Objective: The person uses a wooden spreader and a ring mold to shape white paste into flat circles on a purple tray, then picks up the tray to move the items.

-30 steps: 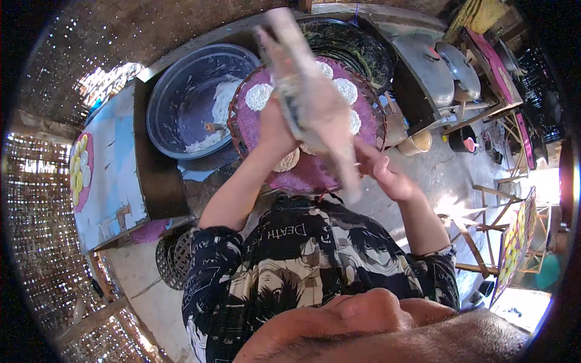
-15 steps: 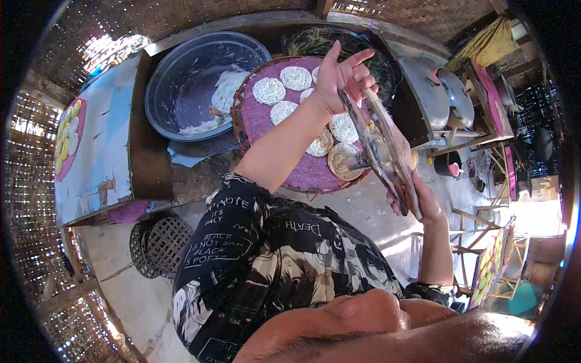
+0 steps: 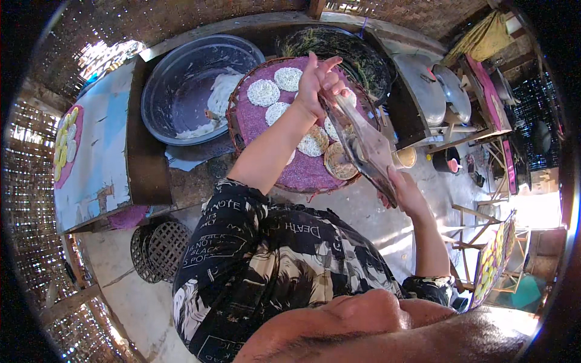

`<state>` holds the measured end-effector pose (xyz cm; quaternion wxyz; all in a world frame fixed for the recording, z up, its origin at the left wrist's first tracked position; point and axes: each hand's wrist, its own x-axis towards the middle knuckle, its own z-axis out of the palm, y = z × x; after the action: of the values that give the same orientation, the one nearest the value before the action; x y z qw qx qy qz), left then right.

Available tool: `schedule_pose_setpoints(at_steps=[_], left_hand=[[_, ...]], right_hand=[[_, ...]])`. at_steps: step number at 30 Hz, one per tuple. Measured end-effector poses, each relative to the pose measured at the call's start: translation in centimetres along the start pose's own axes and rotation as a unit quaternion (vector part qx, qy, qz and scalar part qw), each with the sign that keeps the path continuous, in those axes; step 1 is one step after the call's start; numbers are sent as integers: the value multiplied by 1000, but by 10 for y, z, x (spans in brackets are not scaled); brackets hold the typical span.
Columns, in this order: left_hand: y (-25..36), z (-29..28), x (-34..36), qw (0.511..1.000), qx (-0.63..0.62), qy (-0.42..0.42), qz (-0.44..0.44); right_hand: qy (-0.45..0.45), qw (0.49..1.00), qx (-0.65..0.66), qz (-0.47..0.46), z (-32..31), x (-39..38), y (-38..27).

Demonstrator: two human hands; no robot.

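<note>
Since half a second ago, the wooden tool [image 3: 365, 138] has shifted a little to the left, and its two long bars, which stood visibly parted, now look closer together. Both hands have shifted left with it.

The tool slants from far left to near right, held above the right side of a round woven tray [image 3: 232, 121]. The left hand [image 3: 319, 83] is at its far end, touching the wood, with some fingers stretched out and others curled; I cannot tell whether it grips. The right hand [image 3: 407, 192] is clamped on the near end, thumb on top. The hands are well apart, with the tool between them.

Purple cloth [image 3: 247, 125] lines the tray, and white lacy discs [image 3: 263, 92] lie on it. A tan-rimmed disc [image 3: 340, 162] sits at the near right, just beside the tool; the tool hides part of the tray behind it.

A dark basin [image 3: 158, 85] to the left of the tray holds white dough [image 3: 223, 94]. To the right stand a pale bucket [image 3: 407, 157] and, farther off, lidded metal pots [image 3: 425, 94].
</note>
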<state>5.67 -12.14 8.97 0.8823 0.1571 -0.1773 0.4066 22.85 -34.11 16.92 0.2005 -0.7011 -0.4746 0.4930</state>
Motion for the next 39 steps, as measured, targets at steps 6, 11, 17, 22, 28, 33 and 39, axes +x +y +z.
schedule_pose_setpoints(at_steps=[6,11,17,22,28,33,39], left_hand=[[-15,-2,5,999,-23,21,-21],[-26,45,-2,992,57,91,-65],[-36,63,-48,709,704,-41,21],[1,32,-102,723,657,207,47],[96,23,-262,872,303,362,129],[116,38,-377,873,218,400,173],[113,42,-418,877,186,401,188]], right_hand=[[18,999,-33,2,-9,-11,4],[0,993,114,2,-15,-42,4],[41,962,168,-213,5,-15,-6],[-24,946,63,-317,22,24,-32],[188,935,-243,-179,8,85,32],[177,928,-298,-134,10,86,27],[160,907,-358,-153,14,82,19]])
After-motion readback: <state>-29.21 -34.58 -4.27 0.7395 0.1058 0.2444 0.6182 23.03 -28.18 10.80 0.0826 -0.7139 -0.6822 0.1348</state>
